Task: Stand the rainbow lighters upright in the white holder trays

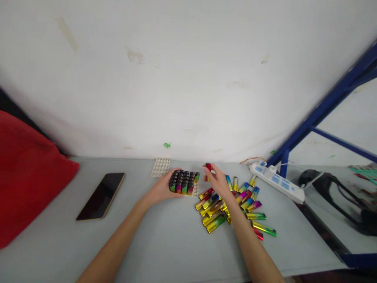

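Note:
My left hand [161, 186] is closed around the left side of a block of upright lighters [182, 182] with black tops and shiny coloured bodies. They stand in rows in a white tray with round holes [195, 191], whose bare holes show along the right edge. Just right of the tray, my right hand [217, 180] pinches one red lighter [208, 167] upright, its black top upward, apart from the block. Under and around my right forearm lies a loose pile of metallic lighters [215, 208] in yellow, green, blue, red and purple.
Behind my left hand lies a second white holed tray [160, 167]. A dark tablet [101, 196] rests on the grey table [165, 243] at left, near a red cloth [26, 173]. At right are a white power strip [277, 181], a blue metal frame [324, 104] and a black strapped object [338, 200].

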Tool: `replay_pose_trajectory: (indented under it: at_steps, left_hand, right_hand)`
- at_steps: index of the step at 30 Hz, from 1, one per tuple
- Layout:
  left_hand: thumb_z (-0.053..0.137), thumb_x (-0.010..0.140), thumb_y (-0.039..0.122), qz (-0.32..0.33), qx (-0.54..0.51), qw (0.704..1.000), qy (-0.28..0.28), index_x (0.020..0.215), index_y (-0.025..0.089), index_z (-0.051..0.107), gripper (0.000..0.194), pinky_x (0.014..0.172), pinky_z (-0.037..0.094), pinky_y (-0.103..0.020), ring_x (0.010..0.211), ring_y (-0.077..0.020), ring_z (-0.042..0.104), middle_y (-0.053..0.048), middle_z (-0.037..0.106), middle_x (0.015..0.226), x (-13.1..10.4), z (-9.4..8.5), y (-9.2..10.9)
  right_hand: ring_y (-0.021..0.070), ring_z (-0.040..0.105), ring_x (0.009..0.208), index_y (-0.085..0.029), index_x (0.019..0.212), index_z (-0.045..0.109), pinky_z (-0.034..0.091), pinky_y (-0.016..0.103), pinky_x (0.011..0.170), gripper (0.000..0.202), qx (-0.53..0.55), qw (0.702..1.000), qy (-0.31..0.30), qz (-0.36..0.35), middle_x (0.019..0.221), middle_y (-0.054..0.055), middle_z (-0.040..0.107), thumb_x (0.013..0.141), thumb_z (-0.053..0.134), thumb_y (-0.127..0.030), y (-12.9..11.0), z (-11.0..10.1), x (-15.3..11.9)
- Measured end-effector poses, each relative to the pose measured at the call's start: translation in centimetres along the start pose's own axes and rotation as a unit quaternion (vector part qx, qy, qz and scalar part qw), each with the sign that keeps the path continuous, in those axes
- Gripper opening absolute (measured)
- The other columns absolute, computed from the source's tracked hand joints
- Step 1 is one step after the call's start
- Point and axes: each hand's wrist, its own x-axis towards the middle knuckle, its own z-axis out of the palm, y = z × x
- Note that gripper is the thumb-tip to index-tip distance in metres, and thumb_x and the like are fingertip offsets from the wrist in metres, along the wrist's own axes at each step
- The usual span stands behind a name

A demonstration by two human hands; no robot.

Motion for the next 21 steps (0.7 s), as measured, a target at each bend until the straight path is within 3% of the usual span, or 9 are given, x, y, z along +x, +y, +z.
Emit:
replay_pose_trajectory:
  at_steps: [2, 4, 8, 15, 18, 21]
  left_hand:
    - [0.112, 0.066, 0.045, -0.003, 0.002, 1.000, 0.004, 0.166, 0.022, 0.069, 0.112, 0.130, 0.064, -0.058, 0.149, -0.0487, 0.079, -0.015, 0.084, 0.161, -0.1, 0.0, 0.0]
    - [0.112, 0.068, 0.045, -0.008, 0.004, 1.000, 0.000, 0.168, 0.022, 0.067, 0.112, 0.133, 0.063, -0.059, 0.150, -0.0478, 0.078, -0.015, 0.083, 0.162, -0.2, 0.0, 0.0]
    - [0.113, 0.069, 0.046, -0.009, 0.000, 1.000, -0.014, 0.169, 0.023, 0.064, 0.114, 0.136, 0.060, -0.059, 0.153, -0.0457, 0.077, -0.015, 0.081, 0.164, -0.3, -0.2, 0.0]
    - [0.112, 0.071, 0.043, -0.009, -0.001, 1.000, -0.012, 0.169, 0.022, 0.063, 0.112, 0.137, 0.060, -0.058, 0.153, -0.0454, 0.076, -0.015, 0.079, 0.165, -0.4, -0.2, -0.2]
    - [0.112, 0.070, 0.043, -0.006, 0.010, 1.000, -0.008, 0.169, 0.022, 0.064, 0.112, 0.134, 0.063, -0.059, 0.152, -0.0451, 0.077, -0.015, 0.080, 0.163, -0.4, -0.2, -0.3]
    - [0.112, 0.070, 0.044, -0.006, 0.015, 1.000, -0.013, 0.169, 0.023, 0.064, 0.112, 0.133, 0.064, -0.060, 0.150, -0.0452, 0.078, -0.016, 0.080, 0.163, -0.4, -0.2, -0.3]
  right_hand:
    - [0.0188, 0.060, 0.058, -0.027, 0.115, 0.074, 0.057, 0.032, 0.058, 0.057, 0.068, 0.997, 0.011, 0.026, 0.081, -0.003, 0.067, 0.110, 0.060, -0.082, -0.5, 1.1, -0.5]
    - [0.0184, 0.048, 0.055, -0.028, 0.096, 0.068, 0.045, 0.030, 0.052, 0.064, 0.057, 0.997, 0.028, 0.049, 0.065, -0.008, 0.050, 0.107, 0.057, -0.090, -1.1, 1.9, -1.0]
    - [0.0181, 0.043, 0.062, -0.031, 0.067, 0.048, 0.033, 0.032, 0.057, 0.069, -0.019, 0.996, 0.065, 0.055, 0.061, -0.004, 0.044, 0.104, 0.056, -0.088, -2.6, 2.5, -2.4]
    - [0.0163, 0.039, 0.061, -0.032, 0.061, 0.037, 0.030, 0.031, 0.059, 0.047, -0.051, 0.998, 0.017, 0.044, 0.058, -0.004, 0.039, 0.092, 0.057, -0.061, -3.9, 3.2, -3.7]
    - [0.0169, 0.042, 0.061, -0.032, 0.063, 0.041, 0.034, 0.032, 0.060, 0.046, -0.053, 0.998, 0.003, 0.034, 0.059, -0.003, 0.043, 0.095, 0.057, -0.061, -4.0, 3.5, -3.9]
    - [0.0191, 0.048, 0.063, -0.031, 0.073, 0.049, 0.040, 0.032, 0.064, 0.050, -0.062, 0.998, 0.004, 0.021, 0.062, -0.004, 0.051, 0.105, 0.058, -0.069, -4.0, 3.4, -4.1]
